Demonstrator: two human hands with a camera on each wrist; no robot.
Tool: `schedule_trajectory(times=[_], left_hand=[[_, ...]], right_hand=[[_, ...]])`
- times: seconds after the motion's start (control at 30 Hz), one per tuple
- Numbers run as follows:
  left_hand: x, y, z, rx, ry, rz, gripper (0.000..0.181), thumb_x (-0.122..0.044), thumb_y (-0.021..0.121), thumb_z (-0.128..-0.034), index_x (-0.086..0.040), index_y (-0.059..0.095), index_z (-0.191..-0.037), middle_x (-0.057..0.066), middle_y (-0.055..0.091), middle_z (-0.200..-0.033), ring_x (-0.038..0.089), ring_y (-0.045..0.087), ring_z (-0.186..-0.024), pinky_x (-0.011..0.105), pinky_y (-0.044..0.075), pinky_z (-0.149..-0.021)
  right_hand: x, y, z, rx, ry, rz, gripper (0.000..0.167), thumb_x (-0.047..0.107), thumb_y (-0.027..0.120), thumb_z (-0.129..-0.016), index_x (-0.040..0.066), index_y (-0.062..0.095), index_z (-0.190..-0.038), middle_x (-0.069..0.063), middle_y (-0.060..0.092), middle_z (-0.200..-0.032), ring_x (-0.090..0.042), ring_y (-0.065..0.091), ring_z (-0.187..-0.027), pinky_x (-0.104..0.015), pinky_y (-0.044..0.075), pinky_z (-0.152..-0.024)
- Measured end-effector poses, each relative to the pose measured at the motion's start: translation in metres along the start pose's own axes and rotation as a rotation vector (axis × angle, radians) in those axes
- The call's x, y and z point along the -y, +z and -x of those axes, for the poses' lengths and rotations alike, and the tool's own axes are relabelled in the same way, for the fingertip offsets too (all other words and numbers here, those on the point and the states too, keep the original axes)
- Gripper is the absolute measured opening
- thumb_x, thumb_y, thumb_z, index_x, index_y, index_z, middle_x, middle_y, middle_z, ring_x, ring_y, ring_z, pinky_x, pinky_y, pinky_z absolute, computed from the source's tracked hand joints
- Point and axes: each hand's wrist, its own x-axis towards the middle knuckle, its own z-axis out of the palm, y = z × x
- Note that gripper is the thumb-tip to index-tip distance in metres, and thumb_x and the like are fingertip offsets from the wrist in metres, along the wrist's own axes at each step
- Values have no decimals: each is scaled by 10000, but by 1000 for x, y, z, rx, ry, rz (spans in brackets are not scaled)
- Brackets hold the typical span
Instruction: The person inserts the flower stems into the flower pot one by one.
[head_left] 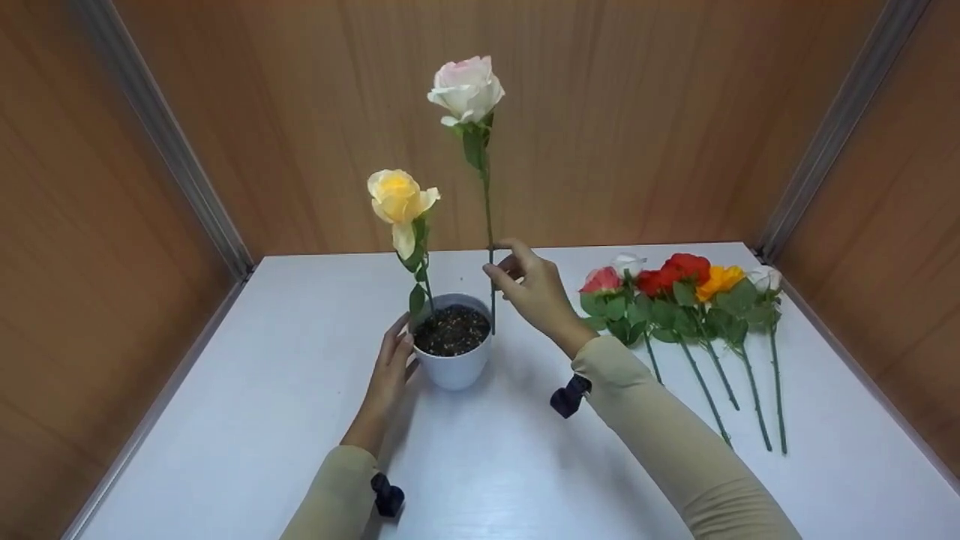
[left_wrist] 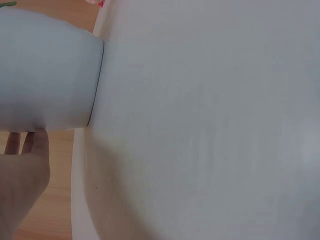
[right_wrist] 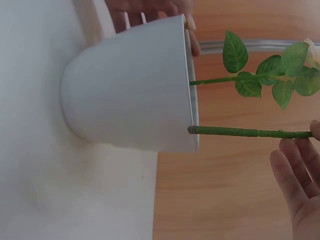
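A pale rose with a pink-tinged centre (head_left: 466,91) stands upright above the table, its green stem (right_wrist: 230,131) pinched between the thumb and fingers of my right hand (head_left: 534,289). The stem's cut end appears near the right side of the pot's rim in the head view; in the right wrist view it overlaps the rim's outer edge. A yellow rose (head_left: 399,196) rises from the dark soil (head_left: 452,330) in the white pot (head_left: 456,372). Against the pot's left side rests my left hand (head_left: 391,358), fingers fairly straight and touching its wall.
To the right, several roses lie on the white table (head_left: 315,390): a pink rose (head_left: 601,280), red roses (head_left: 686,266), an orange rose (head_left: 720,283) and white ones (head_left: 763,278). Their stems point toward the front. Wood-look panels (head_left: 615,135) enclose the back and sides.
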Motion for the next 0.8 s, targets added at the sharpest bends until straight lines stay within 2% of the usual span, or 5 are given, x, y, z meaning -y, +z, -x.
schedule_trajectory(times=[0.2, 0.33, 0.43, 0.7, 0.8], left_hand=[[-2, 1, 0, -9, -19, -15, 588, -480, 332, -1083, -215, 221, -1596, 179, 277, -1598, 397, 305, -1449, 546, 293, -1168], [-2, 0, 0, -8, -22, -16, 589, -493, 332, -1080, -229, 221, -1596, 162, 277, -1602, 387, 301, -1452, 545, 286, -1171], [-3, -1, 1, 1, -24, -5, 581, -472, 327, -1088, -224, 208, -1600, 156, 265, -1611, 382, 290, -1459, 545, 274, -1177], [-31, 2, 14, 24, -53, -4, 540, -350, 316, -1110, -151, 201, -1599, 207, 245, -1610, 416, 279, -1456, 545, 275, -1175], [-35, 3, 16, 27, -52, -5, 529, -325, 319, -1111, -137, 212, -1595, 214, 244, -1609, 420, 284, -1453, 545, 283, -1173]], right_hand=[[6, 7, -5, -8, -46, 31, 336, 193, 660, -998, 51, 579, -1292, -25, 692, -840, -193, 671, -748, -288, 587, -633], [8, 14, -10, -23, -35, 28, 313, 201, 652, -1004, 65, 588, -1279, -15, 698, -861, -155, 669, -755, -274, 586, -633], [8, 20, -13, -28, -22, 14, 294, 203, 638, -1012, 88, 585, -1277, -14, 694, -885, -190, 685, -778, -273, 591, -640], [5, 38, -15, -22, -67, 33, 258, 190, 561, -1051, 73, 559, -1281, -85, 701, -983, -216, 703, -861, -280, 591, -707], [3, 45, -14, -9, -59, 19, 266, 177, 539, -1060, 66, 568, -1300, -79, 699, -1011, -235, 704, -916, -278, 587, -761]])
